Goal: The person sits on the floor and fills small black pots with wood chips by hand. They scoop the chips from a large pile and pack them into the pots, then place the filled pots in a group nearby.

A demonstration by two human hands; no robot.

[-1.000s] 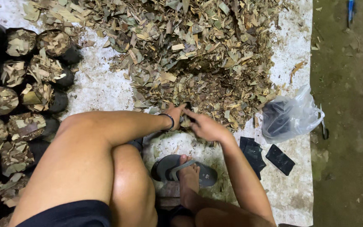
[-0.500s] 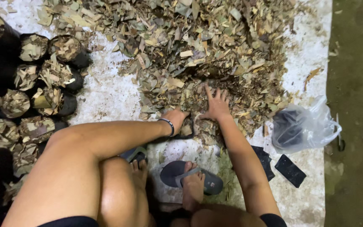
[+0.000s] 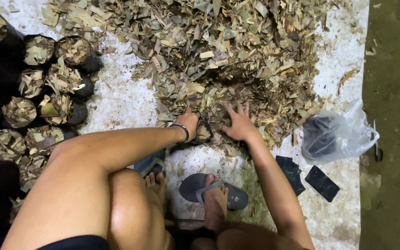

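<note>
A big heap of dry, chopped leaves [image 3: 218, 55] lies on a white sheet [image 3: 116, 102] in front of me. My left hand [image 3: 190, 123], with a dark band on the wrist, grips a small black bag [image 3: 203, 132] part-filled with leaves at the heap's near edge. My right hand [image 3: 240, 123] lies flat with fingers spread on the leaves just right of that bag, pressing into the heap.
Several black bags stuffed with leaves [image 3: 47, 92] stand in rows at the left. A clear plastic bag holding folded black bags [image 3: 334, 134] lies at the right, with two flat black bags [image 3: 307, 178] near it. My feet wear grey sandals [image 3: 218, 192]. Bare ground [image 3: 394, 139] borders the sheet.
Both hands have moved forward from near my feet to the heap's edge. My right hand has spread out over the leaves; the camera view has shifted slightly.
</note>
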